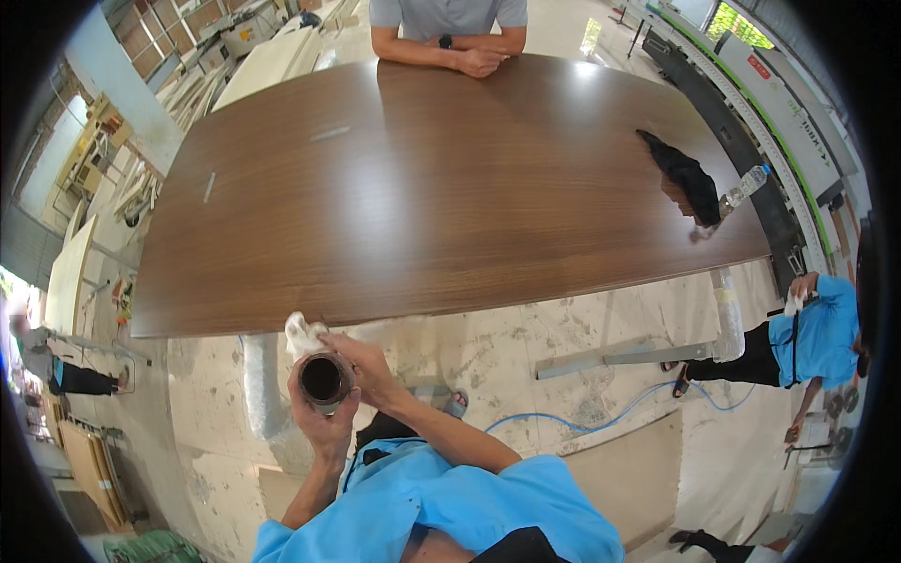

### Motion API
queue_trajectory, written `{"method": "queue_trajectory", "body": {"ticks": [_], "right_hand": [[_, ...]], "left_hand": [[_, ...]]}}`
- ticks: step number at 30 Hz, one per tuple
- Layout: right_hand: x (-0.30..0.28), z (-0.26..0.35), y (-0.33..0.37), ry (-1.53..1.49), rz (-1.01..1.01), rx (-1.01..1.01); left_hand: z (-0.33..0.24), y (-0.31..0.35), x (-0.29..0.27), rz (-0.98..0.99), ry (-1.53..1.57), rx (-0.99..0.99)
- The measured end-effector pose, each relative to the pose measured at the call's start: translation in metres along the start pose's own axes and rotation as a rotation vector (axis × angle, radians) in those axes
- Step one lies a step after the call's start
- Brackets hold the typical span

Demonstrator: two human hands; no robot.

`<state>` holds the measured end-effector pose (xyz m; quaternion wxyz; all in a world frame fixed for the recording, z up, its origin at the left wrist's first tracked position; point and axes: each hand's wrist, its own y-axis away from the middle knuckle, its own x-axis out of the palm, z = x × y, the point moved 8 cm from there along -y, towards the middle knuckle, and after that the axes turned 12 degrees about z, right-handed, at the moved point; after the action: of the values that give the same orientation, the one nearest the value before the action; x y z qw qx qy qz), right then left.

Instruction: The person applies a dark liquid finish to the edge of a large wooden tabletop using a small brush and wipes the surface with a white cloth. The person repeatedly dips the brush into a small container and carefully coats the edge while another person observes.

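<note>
Close in front of my body, my left hand [325, 424] is wrapped round a round, open-topped container [324, 379] with a dark inside and a lighter rim. What is in it I cannot make out. On its far side my right hand [364, 364] is closed, its fingertips at a crumpled white cloth [300, 333] that sticks out to the left. Both hands are just short of the near edge of a large brown wood-grain tabletop [450, 197].
A black cloth [683, 174] and a plastic bottle [746, 188] lie on the tabletop's right. Across it leans a person in grey [455, 33]; another in blue [812, 328] stands right. A metal bar [624, 357] and blue hose [563, 427] are low on the right.
</note>
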<state>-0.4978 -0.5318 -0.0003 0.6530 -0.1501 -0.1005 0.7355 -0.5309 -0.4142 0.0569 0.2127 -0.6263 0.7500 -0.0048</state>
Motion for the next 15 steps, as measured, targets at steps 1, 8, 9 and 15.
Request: {"method": "queue_trajectory", "body": {"ticks": [1, 8, 9, 15], "right_hand": [[0.010, -0.002, 0.002, -0.241, 0.009, 0.115], [0.056, -0.003, 0.012, -1.086, -0.245, 0.348], [0.059, 0.000, 0.008, -1.114, -0.269, 0.274], [0.075, -0.013, -0.001, -1.248, -0.430, 0.170]], "left_hand": [[0.000, -0.004, -0.008, -0.014, -0.029, 0.038], [0.038, -0.023, -0.027, -0.042, 0.281, 0.027], [0.044, -0.028, -0.028, -0.058, 0.322, 0.018], [0.050, -0.047, -0.036, 0.009, 0.315, 0.018]]}}
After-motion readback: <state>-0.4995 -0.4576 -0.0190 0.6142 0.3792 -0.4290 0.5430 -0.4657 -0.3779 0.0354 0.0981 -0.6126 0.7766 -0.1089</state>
